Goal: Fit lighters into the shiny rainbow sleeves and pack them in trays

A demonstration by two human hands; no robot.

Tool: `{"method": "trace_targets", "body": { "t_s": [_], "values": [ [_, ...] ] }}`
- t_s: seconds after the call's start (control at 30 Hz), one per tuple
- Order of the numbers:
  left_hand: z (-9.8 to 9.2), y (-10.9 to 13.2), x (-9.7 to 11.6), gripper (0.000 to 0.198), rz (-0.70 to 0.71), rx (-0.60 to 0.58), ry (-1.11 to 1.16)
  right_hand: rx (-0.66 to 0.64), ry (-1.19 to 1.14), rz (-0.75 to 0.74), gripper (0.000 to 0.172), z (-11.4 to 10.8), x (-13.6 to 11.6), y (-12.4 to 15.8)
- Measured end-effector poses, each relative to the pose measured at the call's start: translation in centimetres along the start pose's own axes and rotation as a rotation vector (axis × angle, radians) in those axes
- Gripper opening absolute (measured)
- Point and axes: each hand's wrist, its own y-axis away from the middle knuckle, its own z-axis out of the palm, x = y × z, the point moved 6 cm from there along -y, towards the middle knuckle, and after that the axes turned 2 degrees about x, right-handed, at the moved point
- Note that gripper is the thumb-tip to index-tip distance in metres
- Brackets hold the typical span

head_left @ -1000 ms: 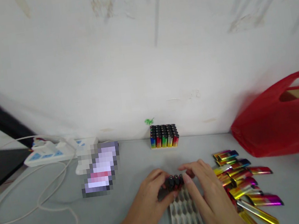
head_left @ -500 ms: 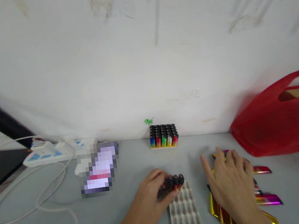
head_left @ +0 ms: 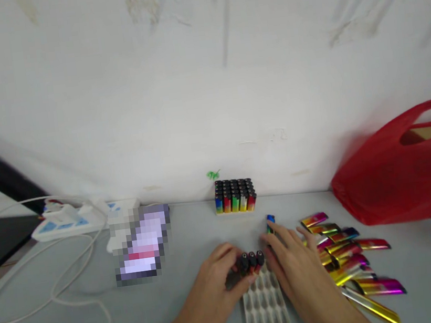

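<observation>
My left hand (head_left: 222, 274) is closed around the side of a short row of black-topped lighters (head_left: 252, 261). Three tops show, standing at the far end of a pale tray (head_left: 265, 303) with rows of hollows. Its fingertips are partly hidden behind the lighters. Close by on the right, my right hand (head_left: 298, 264) pinches a blue-ended lighter (head_left: 270, 220), most of which the fingers cover. To the right of that hand lies a loose pile of shiny lighters (head_left: 347, 255) in gold, red, purple and blue.
Against the wall stands a block of upright lighters (head_left: 235, 196). A red plastic bag (head_left: 403, 174) sits at the back right. Over on the left are a blurred-out phone (head_left: 144, 242), a white power strip (head_left: 72, 220) and a looping white cable (head_left: 77, 304).
My right hand has moved left from the pile to beside the tray, now with a blue-ended lighter in its fingers. More of the pile is uncovered. My left hand has stayed in place.
</observation>
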Motion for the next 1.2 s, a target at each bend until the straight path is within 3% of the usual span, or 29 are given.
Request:
{"method": "trace_targets", "body": {
  "t_s": [0.27,0.43,0.8,1.07,1.2],
  "values": [
    [0.1,0.1,0.1,0.006,0.000,0.004,0.014,0.025,-0.147,-0.014,0.020,-0.5,0.1,-0.4],
    [0.2,0.1,-0.1,0.006,-0.006,0.000,0.006,0.037,-0.206,0.049,0.036,0.0,0.6,-0.2],
    [0.0,0.1,0.0,0.006,-0.031,-0.001,-0.009,0.014,-0.184,0.069,0.028,0.4,1.4,-0.3],
    [0.0,0.1,0.1,0.007,-0.016,0.002,-0.011,0.010,-0.209,0.040,0.044,0.8,1.4,0.5],
    [0.0,0.1,0.0,0.007,-0.010,-0.002,-0.009,0.004,-0.258,0.106,0.039,0.5,1.1,0.4]
  ]
}}
